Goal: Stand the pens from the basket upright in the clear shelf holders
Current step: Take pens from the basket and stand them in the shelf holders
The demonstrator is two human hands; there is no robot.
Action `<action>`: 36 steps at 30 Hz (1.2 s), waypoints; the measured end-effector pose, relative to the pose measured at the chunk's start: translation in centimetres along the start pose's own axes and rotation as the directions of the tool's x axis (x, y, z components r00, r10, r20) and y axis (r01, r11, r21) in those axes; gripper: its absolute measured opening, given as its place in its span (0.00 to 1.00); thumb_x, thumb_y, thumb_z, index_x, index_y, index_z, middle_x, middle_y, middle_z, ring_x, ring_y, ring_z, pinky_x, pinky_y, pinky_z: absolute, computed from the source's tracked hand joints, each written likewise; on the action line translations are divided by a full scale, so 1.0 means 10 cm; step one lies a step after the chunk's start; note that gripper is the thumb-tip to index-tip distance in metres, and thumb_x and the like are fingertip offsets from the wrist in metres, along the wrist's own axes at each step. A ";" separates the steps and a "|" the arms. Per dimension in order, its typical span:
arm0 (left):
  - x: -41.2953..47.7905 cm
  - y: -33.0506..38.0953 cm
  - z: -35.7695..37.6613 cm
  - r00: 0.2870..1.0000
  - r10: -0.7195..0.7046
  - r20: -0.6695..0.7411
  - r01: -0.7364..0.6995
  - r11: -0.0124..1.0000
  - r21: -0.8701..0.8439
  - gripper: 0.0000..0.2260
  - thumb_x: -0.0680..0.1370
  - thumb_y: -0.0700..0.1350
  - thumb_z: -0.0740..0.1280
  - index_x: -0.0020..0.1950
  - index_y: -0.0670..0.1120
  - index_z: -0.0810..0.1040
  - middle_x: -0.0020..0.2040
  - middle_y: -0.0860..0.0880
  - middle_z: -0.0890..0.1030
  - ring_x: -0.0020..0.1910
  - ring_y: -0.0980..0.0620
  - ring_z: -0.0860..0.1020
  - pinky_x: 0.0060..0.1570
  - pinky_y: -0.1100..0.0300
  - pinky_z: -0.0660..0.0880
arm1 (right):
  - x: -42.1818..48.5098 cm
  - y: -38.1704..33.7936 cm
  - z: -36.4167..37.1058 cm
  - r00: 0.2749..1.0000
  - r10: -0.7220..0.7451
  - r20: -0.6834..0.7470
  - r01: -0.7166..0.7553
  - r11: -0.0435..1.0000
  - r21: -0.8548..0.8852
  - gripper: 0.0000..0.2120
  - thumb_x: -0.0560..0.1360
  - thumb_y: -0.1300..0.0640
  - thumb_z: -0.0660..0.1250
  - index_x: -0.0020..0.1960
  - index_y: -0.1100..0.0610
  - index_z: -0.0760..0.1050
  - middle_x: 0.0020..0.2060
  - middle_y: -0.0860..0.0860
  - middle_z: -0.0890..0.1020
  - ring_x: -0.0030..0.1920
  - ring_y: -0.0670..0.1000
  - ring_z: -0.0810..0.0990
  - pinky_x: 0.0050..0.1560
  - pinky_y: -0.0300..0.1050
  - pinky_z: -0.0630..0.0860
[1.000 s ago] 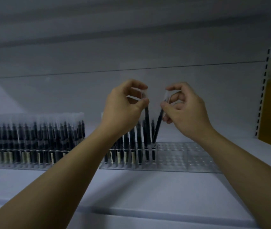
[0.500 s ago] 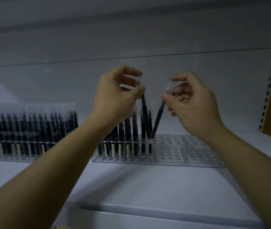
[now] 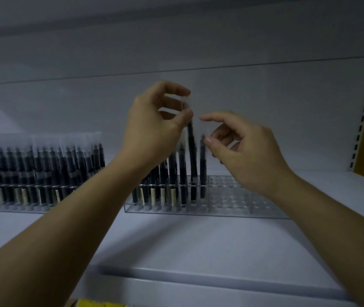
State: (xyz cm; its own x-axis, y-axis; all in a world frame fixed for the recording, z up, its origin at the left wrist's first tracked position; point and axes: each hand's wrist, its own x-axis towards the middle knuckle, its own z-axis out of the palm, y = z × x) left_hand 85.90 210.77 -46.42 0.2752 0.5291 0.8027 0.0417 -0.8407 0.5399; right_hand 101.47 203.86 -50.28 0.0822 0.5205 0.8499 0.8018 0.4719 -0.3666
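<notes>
One pen (image 3: 191, 151) pinched in left fingers (image 3: 185, 114) over the crowded holder (image 3: 232, 210); right fingers (image 3: 217, 119) loose, released.

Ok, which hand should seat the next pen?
Left. The left hand pinches a pen by its cap, lower end at the clear holder; the right hand is beside a seated pen.

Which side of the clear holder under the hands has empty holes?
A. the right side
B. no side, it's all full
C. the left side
A: in the clear holder, the pens stand only in the left part, and the holes on the right side hold nothing.
</notes>
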 end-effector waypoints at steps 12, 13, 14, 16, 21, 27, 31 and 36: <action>0.05 -0.03 -0.04 0.999 0.013 0.051 -0.013 1.000 0.005 0.10 0.76 0.42 0.70 0.55 0.52 0.75 0.49 0.53 0.81 0.43 0.60 0.82 0.42 0.67 0.79 | -0.06 0.01 -0.07 0.995 -0.081 0.061 0.092 0.973 -0.210 0.21 0.77 0.53 0.66 0.68 0.40 0.71 0.39 0.43 0.79 0.38 0.45 0.77 0.40 0.36 0.76; 0.06 -0.03 -0.03 0.998 0.013 0.054 -0.013 1.000 0.003 0.10 0.76 0.42 0.70 0.55 0.52 0.75 0.49 0.53 0.81 0.42 0.60 0.82 0.42 0.66 0.79 | -0.05 0.01 -0.08 0.993 -0.090 0.072 0.105 0.966 -0.237 0.21 0.77 0.51 0.65 0.69 0.39 0.70 0.39 0.43 0.78 0.38 0.45 0.77 0.41 0.39 0.77; 0.06 -0.04 -0.03 0.998 0.013 0.058 -0.013 1.000 0.001 0.10 0.76 0.42 0.70 0.55 0.51 0.76 0.49 0.53 0.82 0.42 0.59 0.83 0.43 0.65 0.80 | -0.05 0.00 -0.08 0.992 -0.094 0.088 0.114 0.958 -0.263 0.22 0.77 0.50 0.63 0.70 0.38 0.68 0.39 0.42 0.78 0.38 0.45 0.77 0.41 0.43 0.78; 0.07 -0.05 -0.01 0.998 0.016 0.057 -0.016 1.000 -0.005 0.10 0.76 0.41 0.70 0.55 0.51 0.76 0.48 0.53 0.82 0.42 0.59 0.83 0.43 0.65 0.80 | -0.04 -0.01 -0.09 0.985 -0.095 0.146 0.138 0.939 -0.316 0.24 0.78 0.49 0.62 0.72 0.37 0.63 0.39 0.41 0.76 0.38 0.44 0.76 0.41 0.47 0.79; 0.10 -0.08 0.00 0.999 0.012 0.050 -0.011 1.000 -0.014 0.10 0.75 0.42 0.71 0.55 0.51 0.77 0.47 0.54 0.82 0.42 0.59 0.83 0.42 0.66 0.80 | -0.06 0.05 -0.07 0.984 -0.015 0.180 0.058 0.970 -0.237 0.21 0.78 0.51 0.64 0.70 0.40 0.69 0.40 0.41 0.77 0.41 0.42 0.77 0.42 0.44 0.79; 0.09 -0.09 -0.05 0.999 0.008 0.046 -0.006 0.999 -0.038 0.10 0.74 0.41 0.72 0.52 0.52 0.78 0.45 0.54 0.83 0.40 0.57 0.83 0.44 0.55 0.82 | -0.04 0.12 -0.08 0.992 -0.003 0.123 0.029 0.979 -0.204 0.21 0.77 0.51 0.65 0.69 0.41 0.70 0.41 0.40 0.78 0.41 0.43 0.78 0.42 0.41 0.79; 0.06 -0.07 -0.08 0.997 0.030 0.070 -0.027 0.999 -0.038 0.11 0.73 0.41 0.72 0.51 0.54 0.78 0.45 0.54 0.83 0.41 0.57 0.84 0.44 0.58 0.82 | -0.05 0.13 -0.06 0.994 0.021 0.107 0.000 0.981 -0.192 0.22 0.76 0.51 0.66 0.69 0.42 0.69 0.41 0.41 0.77 0.41 0.43 0.78 0.42 0.42 0.79; -0.03 -0.11 -0.08 0.995 0.053 0.090 -0.057 0.997 0.047 0.10 0.73 0.42 0.73 0.51 0.53 0.77 0.45 0.55 0.82 0.43 0.60 0.82 0.45 0.63 0.80 | -0.05 0.15 -0.06 0.992 0.056 0.110 -0.033 0.979 -0.199 0.22 0.76 0.50 0.66 0.69 0.42 0.69 0.41 0.41 0.78 0.41 0.43 0.78 0.43 0.45 0.80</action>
State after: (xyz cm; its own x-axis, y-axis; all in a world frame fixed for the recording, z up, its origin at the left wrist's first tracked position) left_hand 84.99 211.65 -47.07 0.3624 0.4714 0.8040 0.0710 -0.8741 0.4805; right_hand 102.94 203.87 -51.02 0.0617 0.6210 0.7813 0.9003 0.3034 -0.3122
